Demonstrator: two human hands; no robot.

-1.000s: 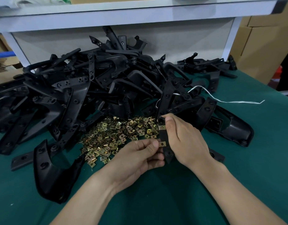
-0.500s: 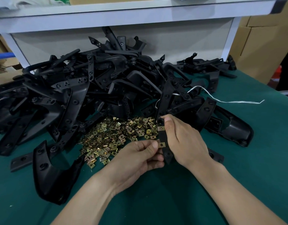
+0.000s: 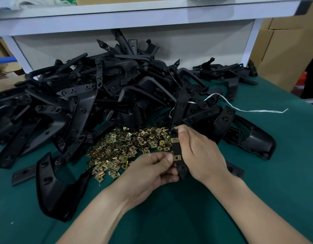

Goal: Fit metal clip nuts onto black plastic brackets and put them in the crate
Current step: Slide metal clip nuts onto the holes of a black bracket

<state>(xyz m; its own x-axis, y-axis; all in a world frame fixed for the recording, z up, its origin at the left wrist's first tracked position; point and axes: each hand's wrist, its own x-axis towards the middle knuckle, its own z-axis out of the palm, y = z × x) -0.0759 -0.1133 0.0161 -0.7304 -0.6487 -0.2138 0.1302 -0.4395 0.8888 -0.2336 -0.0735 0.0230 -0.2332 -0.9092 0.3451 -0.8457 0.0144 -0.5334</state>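
While gripping the black bracket point(image 3: 176, 148) upright over the desk point(image 3: 258, 191) in the curled fingers point(image 3: 183, 133) of the right hand point(image 3: 199, 152), pinches the lower clip nut point(image 3: 177, 157) at the strip's edge with thumb and forefinger of the left hand point(image 3: 148, 171). Upper clip nut point(image 3: 174, 140) already seated. Looks like stiff, light plastic, safe to squeeze by its long edges. Thin, likely slippery metal on the nut: best pinched by the flat faces, pushed on square. Loose clip nuts point(image 3: 127, 148) heaped just behind.

Held bracket point(image 3: 177, 150): right edge hidden under right hand point(image 3: 199, 152) (its fingertips out of sight behind). Lower clip nut point(image 3: 177, 157) partly covered by left hand point(image 3: 152, 169) thumb. Forearms cut off at btm.
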